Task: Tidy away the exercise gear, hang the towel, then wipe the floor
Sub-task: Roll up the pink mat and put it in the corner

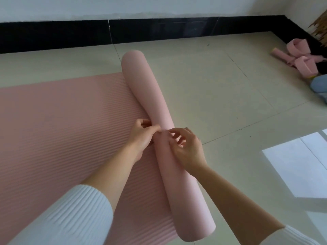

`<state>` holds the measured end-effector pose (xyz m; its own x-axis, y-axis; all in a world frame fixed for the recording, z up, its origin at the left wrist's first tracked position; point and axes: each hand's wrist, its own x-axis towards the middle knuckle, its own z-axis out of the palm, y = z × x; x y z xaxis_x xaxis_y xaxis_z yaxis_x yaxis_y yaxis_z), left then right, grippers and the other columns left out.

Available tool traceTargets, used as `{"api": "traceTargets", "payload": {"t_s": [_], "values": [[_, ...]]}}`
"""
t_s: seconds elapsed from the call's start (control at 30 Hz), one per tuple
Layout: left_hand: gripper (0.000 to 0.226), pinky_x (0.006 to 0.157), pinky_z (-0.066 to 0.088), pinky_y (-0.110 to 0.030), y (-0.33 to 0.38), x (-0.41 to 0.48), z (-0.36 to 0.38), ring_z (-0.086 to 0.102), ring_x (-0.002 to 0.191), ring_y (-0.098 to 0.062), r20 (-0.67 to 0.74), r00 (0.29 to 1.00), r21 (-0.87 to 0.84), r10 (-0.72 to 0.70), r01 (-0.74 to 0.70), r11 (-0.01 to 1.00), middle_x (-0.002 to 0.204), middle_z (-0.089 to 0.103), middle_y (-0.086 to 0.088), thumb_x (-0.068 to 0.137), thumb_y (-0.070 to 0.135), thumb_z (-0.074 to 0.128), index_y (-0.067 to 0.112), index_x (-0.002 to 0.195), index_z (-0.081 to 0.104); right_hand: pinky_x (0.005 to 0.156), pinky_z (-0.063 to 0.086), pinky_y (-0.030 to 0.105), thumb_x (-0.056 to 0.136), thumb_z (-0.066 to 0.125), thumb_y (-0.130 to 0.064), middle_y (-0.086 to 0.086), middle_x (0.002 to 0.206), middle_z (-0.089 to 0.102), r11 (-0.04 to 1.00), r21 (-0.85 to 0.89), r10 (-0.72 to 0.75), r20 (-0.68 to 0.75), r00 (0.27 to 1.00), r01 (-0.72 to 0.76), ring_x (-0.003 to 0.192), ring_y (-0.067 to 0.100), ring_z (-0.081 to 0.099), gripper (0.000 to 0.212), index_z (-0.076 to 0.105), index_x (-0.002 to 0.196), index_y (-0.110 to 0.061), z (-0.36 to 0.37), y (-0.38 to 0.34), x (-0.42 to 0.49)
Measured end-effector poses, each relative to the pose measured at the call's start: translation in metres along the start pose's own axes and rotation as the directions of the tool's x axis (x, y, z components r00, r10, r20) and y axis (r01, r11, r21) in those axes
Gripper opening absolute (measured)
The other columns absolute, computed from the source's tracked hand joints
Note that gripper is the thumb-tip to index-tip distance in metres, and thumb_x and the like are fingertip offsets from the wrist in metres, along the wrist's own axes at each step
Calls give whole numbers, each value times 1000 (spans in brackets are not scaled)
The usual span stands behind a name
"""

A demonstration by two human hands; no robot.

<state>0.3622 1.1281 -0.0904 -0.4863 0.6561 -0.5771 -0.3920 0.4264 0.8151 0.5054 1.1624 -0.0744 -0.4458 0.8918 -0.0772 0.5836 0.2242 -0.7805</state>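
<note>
A pink ribbed exercise mat (58, 124) lies flat on the floor to the left, and its right end is rolled into a long smooth tube (146, 89) running from the far middle to the near right. My left hand (141, 137) is pressed against the left side of the roll at its middle, fingers curled on it. My right hand (185, 147) rests on top of the roll just to the right, fingertips touching it with fingers bent and apart. Both arms wear white ribbed sleeves.
Pale floor tiles (221, 96) stretch to a black skirting board (70, 34) along the wall. At the far right lie pink straps and foam pieces (299, 59), something pale blue (320, 85) and a broom's straw (320, 30). A bright window reflection (297, 167) shows at right.
</note>
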Motion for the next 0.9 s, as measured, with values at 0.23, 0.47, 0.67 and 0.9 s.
{"api": "traceTargets", "payload": {"t_s": [0.23,0.47,0.67,0.9], "values": [[40,78,54,-42,-17,5,-18,63,87,-20,-17,998,-75,-54,52,996,107,67,-7,71,14,67,18,108,53,103,40,41,60,80,-60,-9,118,36,931,-19,363,153,919,-364,121,15,42,73,48,122,-35,7,10,3],[20,76,56,-44,-20,-8,-33,65,74,-23,-56,991,-48,-118,115,992,92,68,-4,76,17,63,20,96,59,85,33,21,68,79,-52,-12,116,46,963,12,266,146,953,-270,107,3,42,64,53,121,-28,17,-5,-6],[22,82,56,-48,-19,-18,-63,69,83,-24,-217,974,73,-58,75,994,87,70,-7,72,10,67,18,89,55,92,38,26,91,55,-34,-14,119,57,970,22,237,124,963,-242,120,10,49,18,68,103,-30,27,-26,-10],[16,60,47,-25,-9,-53,-110,61,63,-16,-41,994,152,-99,104,983,74,67,-2,89,24,55,17,76,60,66,44,20,85,44,-4,-9,120,60,981,-42,192,261,946,-188,87,11,57,37,72,101,-23,49,-75,-22]]}}
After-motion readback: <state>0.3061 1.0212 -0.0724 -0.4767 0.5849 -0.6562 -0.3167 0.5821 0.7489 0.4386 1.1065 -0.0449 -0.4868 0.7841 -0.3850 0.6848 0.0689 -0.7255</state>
